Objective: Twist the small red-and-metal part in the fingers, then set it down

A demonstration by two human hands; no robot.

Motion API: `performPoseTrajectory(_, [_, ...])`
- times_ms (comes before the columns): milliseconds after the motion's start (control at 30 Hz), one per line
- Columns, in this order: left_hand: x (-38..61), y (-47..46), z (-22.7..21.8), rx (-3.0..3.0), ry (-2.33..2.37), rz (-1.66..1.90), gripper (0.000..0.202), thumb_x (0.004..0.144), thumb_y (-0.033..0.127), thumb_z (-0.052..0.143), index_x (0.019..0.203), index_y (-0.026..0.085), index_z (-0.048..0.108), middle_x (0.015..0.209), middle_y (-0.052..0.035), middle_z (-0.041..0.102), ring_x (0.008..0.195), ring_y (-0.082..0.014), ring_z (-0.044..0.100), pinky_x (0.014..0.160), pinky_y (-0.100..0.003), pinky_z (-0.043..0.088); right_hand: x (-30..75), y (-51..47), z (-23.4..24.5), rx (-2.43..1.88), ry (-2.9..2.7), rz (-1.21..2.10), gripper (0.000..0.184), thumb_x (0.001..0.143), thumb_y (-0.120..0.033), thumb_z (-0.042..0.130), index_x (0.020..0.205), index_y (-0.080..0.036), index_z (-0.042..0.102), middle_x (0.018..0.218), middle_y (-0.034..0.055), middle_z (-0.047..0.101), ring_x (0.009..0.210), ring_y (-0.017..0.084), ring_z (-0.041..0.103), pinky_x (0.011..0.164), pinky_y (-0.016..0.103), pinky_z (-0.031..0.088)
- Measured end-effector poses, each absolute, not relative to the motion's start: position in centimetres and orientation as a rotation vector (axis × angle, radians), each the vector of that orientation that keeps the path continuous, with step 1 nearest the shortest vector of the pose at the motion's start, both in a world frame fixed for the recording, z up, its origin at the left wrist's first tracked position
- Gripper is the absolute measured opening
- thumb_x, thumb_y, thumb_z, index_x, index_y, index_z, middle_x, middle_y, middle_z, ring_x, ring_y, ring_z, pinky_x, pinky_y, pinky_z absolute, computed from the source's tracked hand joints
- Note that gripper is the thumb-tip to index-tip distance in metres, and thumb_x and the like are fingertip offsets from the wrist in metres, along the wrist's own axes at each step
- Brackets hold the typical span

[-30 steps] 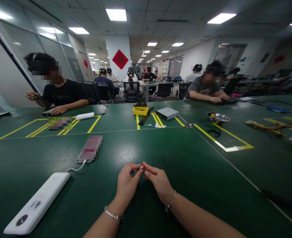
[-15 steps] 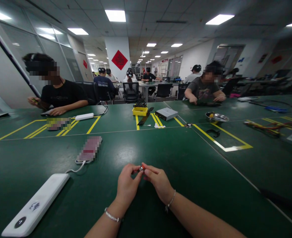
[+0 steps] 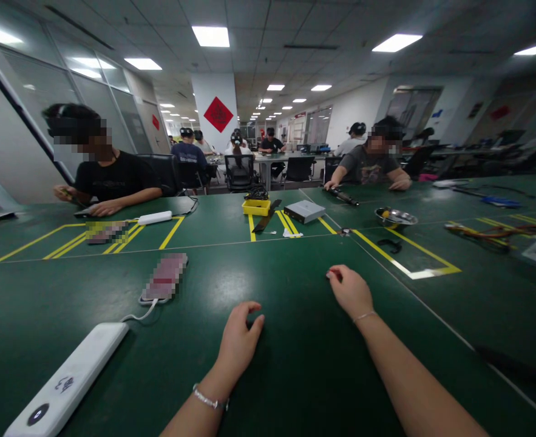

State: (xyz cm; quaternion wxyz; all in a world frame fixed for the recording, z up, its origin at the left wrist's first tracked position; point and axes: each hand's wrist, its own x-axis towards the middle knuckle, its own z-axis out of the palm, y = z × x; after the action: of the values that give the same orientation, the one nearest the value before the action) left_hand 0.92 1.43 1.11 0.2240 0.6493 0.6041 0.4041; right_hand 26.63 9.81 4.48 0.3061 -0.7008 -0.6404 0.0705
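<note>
My left hand point(image 3: 243, 334) hovers over the green table point(image 3: 295, 364), thumb and fingers apart with nothing between them. Farther right and forward, my right hand point(image 3: 350, 292) is held above the table with its fingers curled in and the tips close together. Whatever those fingertips may hold is hidden or too small to name. To the left of my hands a phone point(image 3: 164, 280) lies on the table, joined by a white cable point(image 3: 140, 312) to a long white power bank point(image 3: 67, 379).
Ahead are a yellow tray point(image 3: 256, 207) with black cables, a grey metal box point(image 3: 304, 210), a steel bowl point(image 3: 396, 216) and a small black part point(image 3: 390, 245). Bundled wires point(image 3: 499, 233) lie right. Across the table sit two people; one grips a dark tool point(image 3: 344, 196).
My hands have parted from a small red and silvery piece they held together. The right hand moved right and forward; the left hand opened. A person opposite now has a dark tool in hand.
</note>
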Motion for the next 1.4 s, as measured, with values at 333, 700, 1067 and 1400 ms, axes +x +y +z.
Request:
performPoseTrajectory(333, [0.7, 1.5, 1.4, 1.678, 1.642, 1.118, 0.025, 0.079, 0.037, 0.039, 0.086, 0.019, 0.056, 0.087, -0.0031, 0.060, 0.079, -0.0174, 0.055, 0.069, -0.031, 0.042, 37.0, 10.9, 1.3, -2.382, -1.374, -0.055, 0.037, 0.076, -0.031, 0.032, 0.091, -0.017, 0.062, 0.084, 0.0151, 0.062, 0.076, 0.027, 0.055, 0.058, 0.035, 0.040])
performPoseTrajectory(700, [0.6, 1.8, 0.8, 1.647, 1.610, 1.092, 0.025, 0.078, 0.034, 0.042, 0.095, 0.020, 0.053, 0.095, -0.0045, 0.060, 0.089, -0.0181, 0.055, 0.077, -0.034, 0.042, 34.9, 10.9, 1.6, -2.135, -1.410, -0.355, 0.038, 0.077, -0.027, 0.033, 0.101, -0.012, 0.058, 0.104, 0.0173, 0.056, 0.101, 0.030, 0.045, 0.082, 0.047, 0.035])
performPoseTrajectory(1067, [1.0, 1.8, 0.3, 1.781, 1.576, 1.069, 0.044, 0.075, 0.022, 0.046, 0.118, 0.019, 0.041, 0.119, -0.0085, 0.051, 0.112, -0.0181, 0.044, 0.096, -0.037, 0.030, 16.3, 4.5, 1.6, -1.135, -2.509, 0.427, 0.048, 0.078, -0.034, 0.040, 0.124, -0.022, 0.039, 0.132, 0.0057, 0.037, 0.123, 0.023, 0.025, 0.100, 0.043, 0.019])
performPoseTrajectory(1400, [0.9, 1.4, 1.1, 1.675, 1.561, 1.046, 0.046, 0.076, 0.026, 0.046, 0.121, 0.021, 0.036, 0.116, -0.0072, 0.054, 0.110, -0.0190, 0.047, 0.094, -0.038, 0.032, 28.4, 10.3, 3.2, -1.849, -2.085, -0.200, 0.041, 0.075, -0.015, 0.036, 0.112, -0.012, 0.052, 0.117, 0.0145, 0.051, 0.111, 0.025, 0.040, 0.093, 0.041, 0.030])
